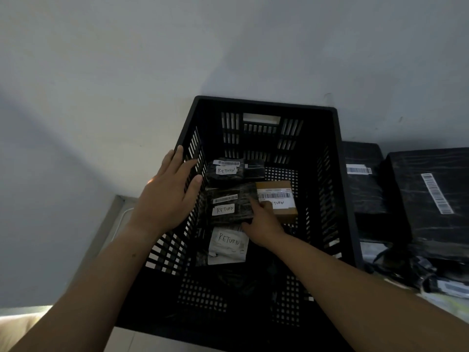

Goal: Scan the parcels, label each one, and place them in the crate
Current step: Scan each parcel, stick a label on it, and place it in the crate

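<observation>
A black slatted crate [340, 153] stands against the wall. On its floor lie several parcels with "RETURN" labels: a small black one [225, 171] at the back, a larger black one [229, 207] in the middle, a brown box [279, 199] to its right, and a white pouch [228, 246] nearest me. My left hand [165, 194] rests flat, fingers straight, on the crate's left rim. My right hand [262, 222] reaches down inside and holds the right edge of the middle black parcel, next to the brown box.
Two big black-wrapped parcels [363, 179] [431, 196] with barcode stickers sit right of the crate. Crumpled black and white bags [418, 273] lie in front of them. A grey wall rises behind; a pale floor edge [111, 219] shows at left.
</observation>
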Available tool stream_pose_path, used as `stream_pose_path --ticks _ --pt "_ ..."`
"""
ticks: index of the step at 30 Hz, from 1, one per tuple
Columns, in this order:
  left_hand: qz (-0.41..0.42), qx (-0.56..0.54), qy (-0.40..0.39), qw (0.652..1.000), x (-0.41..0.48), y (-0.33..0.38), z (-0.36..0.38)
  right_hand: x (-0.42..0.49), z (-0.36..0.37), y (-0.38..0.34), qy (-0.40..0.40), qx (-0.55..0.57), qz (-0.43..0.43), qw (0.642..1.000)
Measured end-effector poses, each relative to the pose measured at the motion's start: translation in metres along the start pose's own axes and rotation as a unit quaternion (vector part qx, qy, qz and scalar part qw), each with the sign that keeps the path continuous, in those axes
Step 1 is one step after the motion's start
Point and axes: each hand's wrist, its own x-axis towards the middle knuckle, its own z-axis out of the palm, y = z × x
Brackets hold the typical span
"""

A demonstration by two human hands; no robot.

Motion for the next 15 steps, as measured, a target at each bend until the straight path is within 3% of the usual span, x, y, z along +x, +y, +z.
stream_pose_path --ticks 9,15 --pt "0.006 -0.019 -0.005 1.0 0.0 -0.002 -0.001 -0.027 -0.036 -0.009 -0.025 0.04 0.025 0.999" --pt "0.031 -0.039 0.033 0.998 -0.004 0.017 0.001 -0.1 -0.09 -0.012 0.028 0.158 -0.13 0.978"
